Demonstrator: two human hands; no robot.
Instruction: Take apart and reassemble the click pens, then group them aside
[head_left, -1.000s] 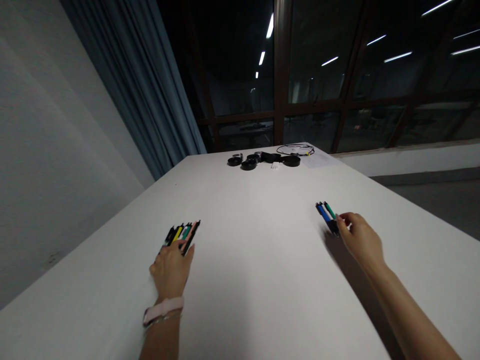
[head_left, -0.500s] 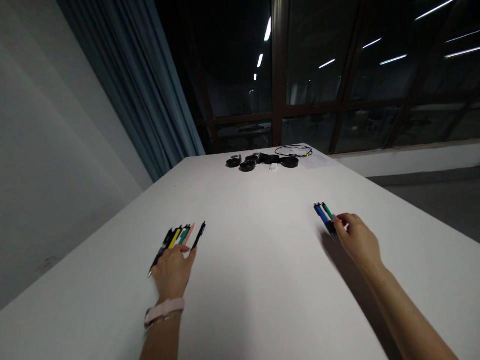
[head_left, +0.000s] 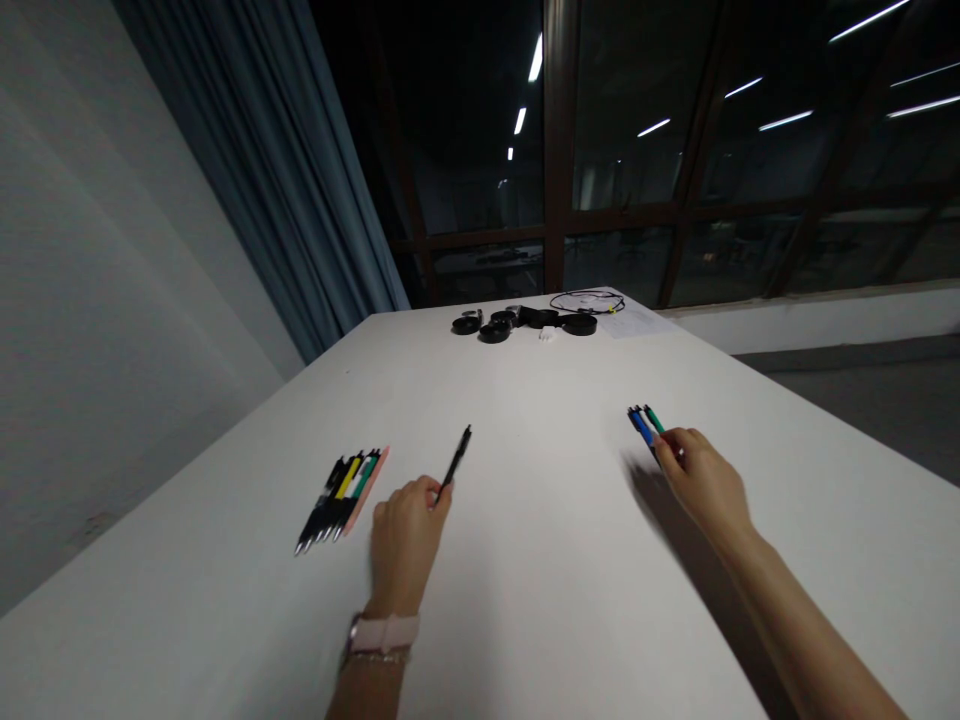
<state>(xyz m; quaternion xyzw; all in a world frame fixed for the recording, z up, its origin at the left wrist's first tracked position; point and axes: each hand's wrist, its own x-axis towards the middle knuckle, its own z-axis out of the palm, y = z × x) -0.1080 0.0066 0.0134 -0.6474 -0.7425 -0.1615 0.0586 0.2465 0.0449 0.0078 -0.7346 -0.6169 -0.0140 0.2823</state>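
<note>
Blue curtain [head_left: 277, 160] far left. On white table [head_left: 555, 570], row of pens [head_left: 354, 492] lies slanted side by side: black, yellow, white, green, pink at right end. Just right of row, left hand [head_left: 405, 535], pale pink strap [head_left: 386, 633] at wrist; thumb and fingertips pinched on black pen [head_left: 457, 457], clicker end pointing away and rightward. Black round items [head_left: 495, 332] at far end. Well right, blue pen [head_left: 642, 426], white one, green pen [head_left: 655, 420] together; right hand [head_left: 697, 480] at their near ends, thumb and forefinger close together, cannot tell if gripping.
</note>
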